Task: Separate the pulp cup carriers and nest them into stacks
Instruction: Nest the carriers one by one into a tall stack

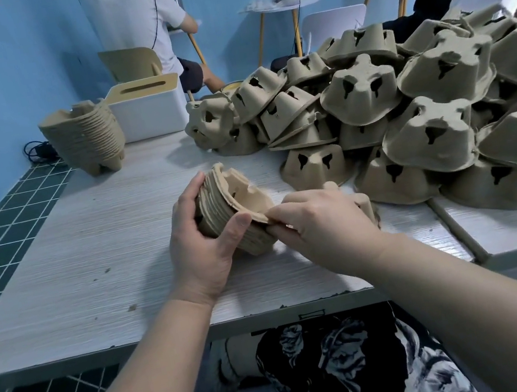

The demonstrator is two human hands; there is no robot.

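Holding a small nested stack of brown pulp cup carriers [236, 213] tilted on its side, just above the pale wood-grain table [89, 258]. Left hand [203, 239] wrapped around the ribbed side of the stack, thumb pressed on the front, fingers curled behind. Right hand [319, 220] pinching the thin rim of the top carrier at the near edge, fingers bent, touching the left thumb side. Beyond and to the right of the right hand, a big loose heap of upturned brown pulp carriers [405, 102], some lying against each other. Far beyond the left hand, a tall finished stack of nested carriers [83, 139] standing on the table corner, just beside a white box with a wooden lid [147, 111].
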